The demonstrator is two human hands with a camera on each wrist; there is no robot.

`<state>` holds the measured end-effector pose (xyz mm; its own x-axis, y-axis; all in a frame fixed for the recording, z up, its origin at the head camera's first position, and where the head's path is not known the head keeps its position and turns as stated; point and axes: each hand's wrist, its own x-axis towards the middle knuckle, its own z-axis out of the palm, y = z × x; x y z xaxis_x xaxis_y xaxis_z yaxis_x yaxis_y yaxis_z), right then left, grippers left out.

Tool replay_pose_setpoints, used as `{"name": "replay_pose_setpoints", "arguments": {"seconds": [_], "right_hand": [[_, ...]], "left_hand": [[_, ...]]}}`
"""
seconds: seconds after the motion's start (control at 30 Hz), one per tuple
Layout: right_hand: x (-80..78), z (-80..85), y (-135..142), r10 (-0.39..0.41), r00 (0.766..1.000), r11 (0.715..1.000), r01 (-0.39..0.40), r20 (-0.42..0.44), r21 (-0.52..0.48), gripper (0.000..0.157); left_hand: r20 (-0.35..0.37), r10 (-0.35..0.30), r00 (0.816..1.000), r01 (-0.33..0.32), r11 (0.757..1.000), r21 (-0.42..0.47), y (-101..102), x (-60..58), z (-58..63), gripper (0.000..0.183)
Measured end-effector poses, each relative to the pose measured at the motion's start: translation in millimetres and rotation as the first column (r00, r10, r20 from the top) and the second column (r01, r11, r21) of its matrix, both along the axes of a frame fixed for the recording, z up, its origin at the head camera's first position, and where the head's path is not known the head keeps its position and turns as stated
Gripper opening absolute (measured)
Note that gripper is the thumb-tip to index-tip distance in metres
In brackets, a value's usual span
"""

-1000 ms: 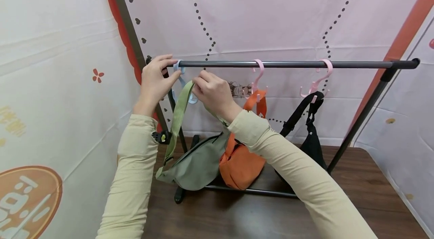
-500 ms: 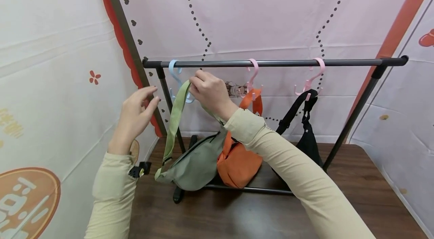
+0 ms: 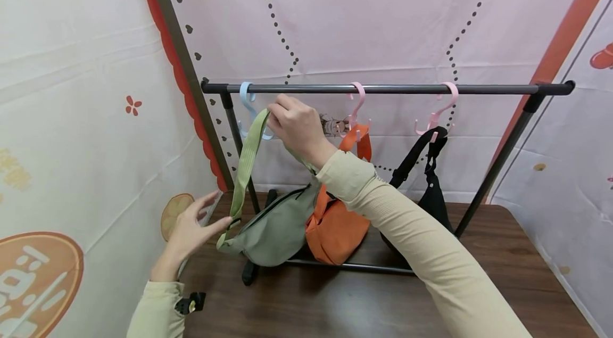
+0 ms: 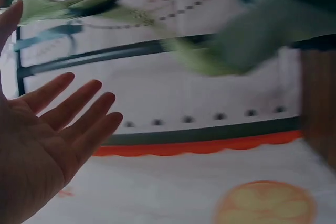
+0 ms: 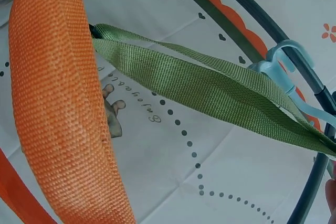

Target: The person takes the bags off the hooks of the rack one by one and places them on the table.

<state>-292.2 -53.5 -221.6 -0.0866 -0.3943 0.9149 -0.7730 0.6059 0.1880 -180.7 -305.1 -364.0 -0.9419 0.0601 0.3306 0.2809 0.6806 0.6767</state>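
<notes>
In the head view my right hand (image 3: 300,128) pinches the top of the light green strap (image 3: 246,167) of a grey-green waist bag (image 3: 275,237), holding it raised beside a light blue hook (image 3: 250,106) on the rack's bar. The bag hangs below, tilted. My left hand (image 3: 191,231) is at the strap's lower left end, fingers spread. Its thumb is close to the strap; whether they touch I cannot tell. In the left wrist view the left hand (image 4: 58,135) shows straight fingers. Only a sliver of the right hand appears in the right wrist view, beyond the strap (image 5: 210,87).
A dark metal rack (image 3: 402,89) stands on a brown wooden table (image 3: 345,306). An orange bag (image 3: 337,231) hangs from one pink hook (image 3: 357,106), and a black bag (image 3: 435,197) from another pink hook (image 3: 447,106). Printed cloth surrounds the table.
My left hand has let go of the blue hook and bar, moved left, then come down to the strap's lower end. My right hand still holds the strap in nearly the same place.
</notes>
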Motion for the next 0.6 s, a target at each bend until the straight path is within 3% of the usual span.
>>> {"name": "replay_pose_setpoints", "arguments": {"seconds": [0.2, 0.37, 0.47, 0.6], "right_hand": [[2.0, 2.0, -2, -0.016, 1.0, 1.0, 0.017, -0.015, 0.017, 0.017], [6.0, 2.8, -4, -0.019, 1.0, 1.0, 0.019, -0.009, 0.016, 0.017], [9.8, 3.2, -6, -0.005, 1.0, 1.0, 0.005, -0.007, 0.02, 0.016], [14.2, 3.3, -9, 0.011, 1.0, 1.0, -0.01, -0.018, 0.029, 0.016]], "left_hand": [[0.104, 0.082, 0.991, -0.091, 0.992, 0.083, 2, 10.4, -55.0, 0.067], [0.259, 0.118, 0.959, -0.172, 0.965, 0.197, 11, 11.4, -96.2, 0.069], [0.287, 0.12, 0.95, -0.211, 0.926, 0.312, 17, 11.0, -117.2, 0.067], [0.278, 0.133, 0.952, -0.256, 0.843, 0.474, 26, 11.7, -142.4, 0.066]]}}
